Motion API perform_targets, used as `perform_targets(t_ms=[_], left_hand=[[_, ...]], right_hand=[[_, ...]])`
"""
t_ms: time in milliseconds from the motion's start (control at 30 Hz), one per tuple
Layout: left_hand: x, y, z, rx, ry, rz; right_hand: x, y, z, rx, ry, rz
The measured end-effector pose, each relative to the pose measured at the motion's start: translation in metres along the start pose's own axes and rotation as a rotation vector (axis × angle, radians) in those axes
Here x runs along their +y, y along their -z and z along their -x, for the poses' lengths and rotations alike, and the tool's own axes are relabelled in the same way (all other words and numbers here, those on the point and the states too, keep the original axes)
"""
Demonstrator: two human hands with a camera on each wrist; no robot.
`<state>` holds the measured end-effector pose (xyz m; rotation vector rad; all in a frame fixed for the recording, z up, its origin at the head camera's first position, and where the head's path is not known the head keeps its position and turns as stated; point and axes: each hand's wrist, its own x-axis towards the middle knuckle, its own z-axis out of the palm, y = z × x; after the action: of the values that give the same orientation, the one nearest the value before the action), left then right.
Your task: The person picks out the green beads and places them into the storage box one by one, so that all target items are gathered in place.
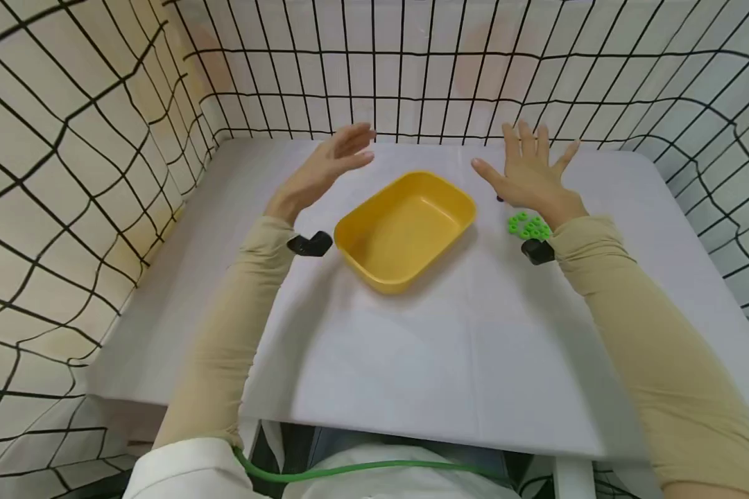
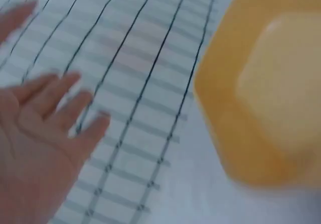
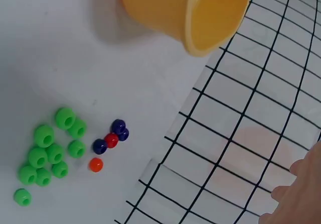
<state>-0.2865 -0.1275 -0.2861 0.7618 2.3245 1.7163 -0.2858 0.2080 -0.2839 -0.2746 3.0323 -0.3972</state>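
- Both beige-sleeved forearms reach forward from the near edge of the white cloth-covered table (image 1: 412, 360), one on each side of the tray
- Yellow rectangular plastic tray (image 1: 406, 229) sits at the middle of the table, turned at a slant so its long axis runs from near-left to far-right; its inside shows nothing in it
- Right hand (image 1: 533, 177) hovers with fingers spread and straight, palm down, holding nothing; the cluster of small green ring-shaped plastic beads (image 1: 529, 226) lies on the cloth just beside its wrist, on the near side, so the fingers point away from it
- From the right wrist view the green beads (image 3: 50, 151) lie bunched together, with a few dark blue round beads (image 3: 114, 135), a red bead (image 3: 111, 140) and an orange bead (image 3: 96, 164) just beside them, all well apart from the tray's rim (image 3: 210, 38)
- Left hand (image 1: 324, 170) is raised on the tray's far-left side, fingers (image 2: 50, 91) straight and relaxed, gripping nothing, well apart from the beads
- Right hand is plainly the nearer one to the beads; the tray lies to their left
- Black wire mesh (image 1: 100, 138) over cream walls encloses the table on three sides
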Motion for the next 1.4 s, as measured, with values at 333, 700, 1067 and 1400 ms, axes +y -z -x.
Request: perform_targets(t_ms=[333,700,1067,1400], left_hand=[[-0.079,-0.010,0.108,-0.283,-0.020,0.325],[-0.071,-0.078,0.085,-0.629,0.010,0.316],[-0.050,-0.127,0.109,-0.739,-0.094,0.400],[-0.029,-0.158,0.108,-0.760,-0.119,0.355]], right_hand=[[0.053,-0.028,0.038,0.208,0.097,-0.399],[0.141,-0.058,0.141,0.314,-0.351,-0.866],[0.185,-0.061,0.213,0.383,-0.361,-1.081],[0.226,-0.077,0.279,0.484,-0.518,-0.995]])
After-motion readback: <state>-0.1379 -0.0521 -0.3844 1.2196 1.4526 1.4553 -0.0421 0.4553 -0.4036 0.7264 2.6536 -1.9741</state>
